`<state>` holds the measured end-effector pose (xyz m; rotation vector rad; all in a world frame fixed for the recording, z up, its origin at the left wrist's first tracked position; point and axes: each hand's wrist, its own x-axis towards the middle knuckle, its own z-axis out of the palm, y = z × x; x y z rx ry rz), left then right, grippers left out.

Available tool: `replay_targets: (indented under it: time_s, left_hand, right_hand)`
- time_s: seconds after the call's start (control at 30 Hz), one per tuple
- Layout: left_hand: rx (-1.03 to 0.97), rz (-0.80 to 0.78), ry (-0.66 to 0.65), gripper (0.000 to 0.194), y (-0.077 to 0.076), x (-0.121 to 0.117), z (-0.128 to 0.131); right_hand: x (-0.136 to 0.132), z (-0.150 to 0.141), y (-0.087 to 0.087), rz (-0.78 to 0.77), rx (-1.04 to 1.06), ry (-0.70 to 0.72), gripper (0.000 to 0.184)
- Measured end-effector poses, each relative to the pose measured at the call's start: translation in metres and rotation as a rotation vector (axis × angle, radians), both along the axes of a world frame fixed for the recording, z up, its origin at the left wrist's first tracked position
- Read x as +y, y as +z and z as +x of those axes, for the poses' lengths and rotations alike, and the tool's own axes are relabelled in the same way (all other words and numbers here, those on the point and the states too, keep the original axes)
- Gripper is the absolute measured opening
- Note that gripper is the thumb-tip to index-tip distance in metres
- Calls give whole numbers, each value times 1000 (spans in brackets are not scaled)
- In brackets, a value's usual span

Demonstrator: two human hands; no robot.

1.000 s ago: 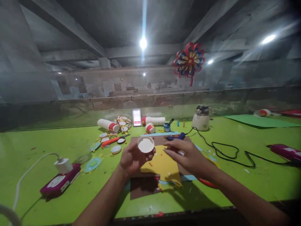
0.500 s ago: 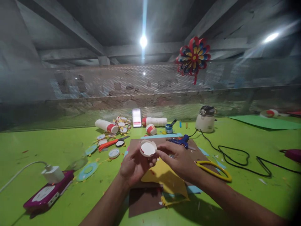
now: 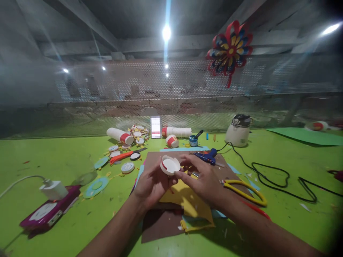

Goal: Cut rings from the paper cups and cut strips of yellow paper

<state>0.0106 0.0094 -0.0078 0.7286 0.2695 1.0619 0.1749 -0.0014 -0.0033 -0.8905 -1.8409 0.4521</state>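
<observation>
My left hand [image 3: 152,185] grips the cut-off bottom of a paper cup [image 3: 171,166], a shallow white ring with a red strip along its inner left wall. It is tilted toward me, its open side facing up. Thumb and fingers of my right hand [image 3: 199,176] close on its right rim. Below both hands lie a yellow sheet [image 3: 197,208] and brown card [image 3: 158,225]. Scissors with yellow handles [image 3: 246,191] rest beside my right forearm, a red handle showing partly under it. A blue glue gun [image 3: 210,157] lies just beyond my right hand.
Leftward lie an orange cutter [image 3: 124,156], paper discs [image 3: 96,187] and a purple power strip [image 3: 50,210] with a charger. Stacked paper cups [image 3: 120,136], a phone [image 3: 155,127], a blue jar [image 3: 193,140] and a pale bottle [image 3: 238,132] line the back. A black cord [image 3: 268,166] runs right.
The view has tipped down and shifted slightly. The cup bottom has turned a little in my hands, showing more of its red strip, and my right fingers have shifted along its rim.
</observation>
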Motion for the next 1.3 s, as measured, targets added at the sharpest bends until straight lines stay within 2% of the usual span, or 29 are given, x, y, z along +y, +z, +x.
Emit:
replay_targets:
  time_s: [0.07, 0.17, 0.3, 0.4, 0.47, 0.53, 0.6, 0.7, 0.8, 0.97, 1.13, 1.3]
  left_hand:
    - [-12, -12, 7, 19, 0, 1, 0]
    - [6, -44, 18, 17, -1, 1, 0]
    - [75, -59, -29, 26, -5, 4, -2]
    - [250, -41, -70, 44, -9, 8, -4]
    - [409, 13, -4, 51, -12, 10, -6]
    - [504, 106, 111, 47, -13, 11, -8]
    - [524, 204, 184, 34, -13, 11, -10]
    - [594, 325, 209, 32, -12, 11, -12]
    - [662, 375, 203, 34, -11, 10, -13]
    - [739, 400, 223, 27, -11, 12, -12]
    - [774, 427, 286, 26, -13, 13, -10]
    - [797, 435, 321, 25, -13, 15, -10]
  right_hand:
    - [-1, 0, -1, 46, 8, 14, 26]
    - [-2, -2, -2, 74, 24, 30, 10]
    - [0, -1, -3, 11, 75, 56, 10]
    - [5, 4, -3, -119, 97, 85, 16]
    - [11, 9, -5, -242, 91, 116, 22]
    - [17, 14, -9, -362, 92, 145, 25]
    - [24, 19, -16, -459, 112, 161, 25]
    - [30, 23, -22, -567, 155, 181, 23]
    - [30, 23, -24, -633, 186, 220, 21]
    - [30, 24, -24, -670, 216, 262, 22]
    - [33, 30, -24, -656, 247, 225, 27]
    - [28, 30, -19, -603, 136, 217, 29]
